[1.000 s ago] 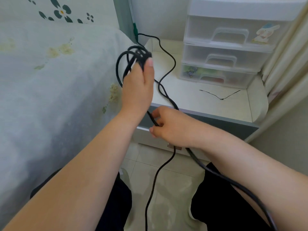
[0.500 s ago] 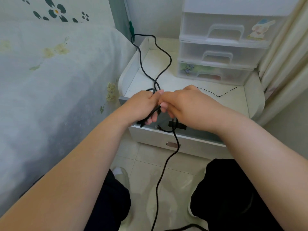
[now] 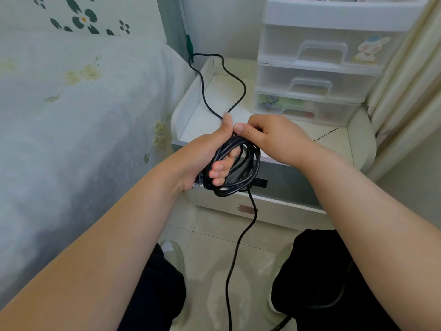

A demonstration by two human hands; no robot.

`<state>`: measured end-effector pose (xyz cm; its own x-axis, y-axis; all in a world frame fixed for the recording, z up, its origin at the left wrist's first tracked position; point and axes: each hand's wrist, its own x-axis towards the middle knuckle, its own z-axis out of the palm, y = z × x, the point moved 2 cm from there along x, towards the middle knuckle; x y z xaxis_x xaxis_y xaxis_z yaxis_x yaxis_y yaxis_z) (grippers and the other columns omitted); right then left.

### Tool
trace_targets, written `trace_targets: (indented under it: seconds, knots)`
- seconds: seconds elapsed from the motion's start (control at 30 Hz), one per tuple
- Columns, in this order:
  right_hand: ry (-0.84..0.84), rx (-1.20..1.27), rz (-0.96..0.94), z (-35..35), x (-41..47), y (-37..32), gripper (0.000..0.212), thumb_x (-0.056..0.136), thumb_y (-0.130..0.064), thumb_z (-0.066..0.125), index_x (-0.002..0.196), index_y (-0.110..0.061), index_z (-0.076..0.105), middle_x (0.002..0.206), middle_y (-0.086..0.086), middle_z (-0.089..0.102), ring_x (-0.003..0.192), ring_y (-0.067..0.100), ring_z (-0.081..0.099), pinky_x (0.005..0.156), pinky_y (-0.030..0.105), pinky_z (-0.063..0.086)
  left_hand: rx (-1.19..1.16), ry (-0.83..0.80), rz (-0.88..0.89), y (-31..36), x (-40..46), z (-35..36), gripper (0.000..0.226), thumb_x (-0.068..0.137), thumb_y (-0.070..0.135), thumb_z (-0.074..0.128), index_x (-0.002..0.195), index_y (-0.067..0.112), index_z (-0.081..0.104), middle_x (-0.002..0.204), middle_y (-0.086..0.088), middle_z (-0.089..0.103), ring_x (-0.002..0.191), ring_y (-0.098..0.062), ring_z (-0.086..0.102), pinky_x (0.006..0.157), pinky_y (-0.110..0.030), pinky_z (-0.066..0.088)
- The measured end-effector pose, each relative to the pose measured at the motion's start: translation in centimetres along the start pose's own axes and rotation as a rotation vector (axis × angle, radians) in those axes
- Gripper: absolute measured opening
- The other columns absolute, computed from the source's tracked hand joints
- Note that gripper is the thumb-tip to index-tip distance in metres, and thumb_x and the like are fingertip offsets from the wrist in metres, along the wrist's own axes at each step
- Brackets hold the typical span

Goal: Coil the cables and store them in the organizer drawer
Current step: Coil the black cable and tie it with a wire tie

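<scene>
Cable [image 3: 235, 170] coil sat gripped in left hand [image 3: 205, 156], right hand [image 3: 274, 139] pinching its top loop; organizer drawer [image 3: 315, 86] stood beyond and right of both hands, nearer right, loose tail hanging below.

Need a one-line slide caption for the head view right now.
Left hand grips the coiled black cable while the right hand pinches it above the nightstand.

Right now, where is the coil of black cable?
The coil is mid-frame in the head view, gripped by the left hand, with the right hand touching its top, above the nightstand's front edge.
</scene>
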<state>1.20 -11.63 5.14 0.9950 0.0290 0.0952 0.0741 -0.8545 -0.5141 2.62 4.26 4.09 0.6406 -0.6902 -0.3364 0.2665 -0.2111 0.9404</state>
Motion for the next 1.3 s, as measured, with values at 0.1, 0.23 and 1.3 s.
trace_targets:
  seconds: [0.1,0.23,1.3]
  knots:
    - [-0.025,0.261,0.021,0.4,0.4,0.5,0.040,0.088,-0.053,0.050,0.079,-0.014,0.053,0.064,-0.007,0.044,0.058,0.008,0.038,0.058,0.025,0.032,-0.023,-0.061,0.056,0.0,-0.4,0.3,0.043,0.081,0.051,0.059,0.060,0.017,0.044,0.041,0.005,0.033,0.035,-0.008,0.029,0.038,-0.020,0.032]
    - [0.010,0.456,-0.007,0.3,0.5,0.8,0.028,0.089,-0.042,0.058,0.080,-0.015,0.056,0.073,0.003,0.050,0.065,0.009,0.042,0.062,0.024,0.036,0.029,0.018,0.092,-0.1,-0.6,0.1,0.044,0.085,0.042,0.055,0.051,0.014,0.049,0.039,0.002,0.046,0.036,-0.012,0.042,0.043,-0.020,0.039]
    - [-0.471,0.340,0.271,9.1,-3.2,-4.7,0.060,0.099,-0.016,0.035,0.150,-0.021,0.003,0.097,0.014,0.058,0.050,0.022,0.064,0.068,0.037,0.054,-1.154,0.800,0.369,0.3,0.7,-4.7,0.033,0.093,0.026,0.029,0.064,0.018,0.043,0.042,0.007,0.033,0.034,-0.011,0.029,0.039,-0.017,0.030]
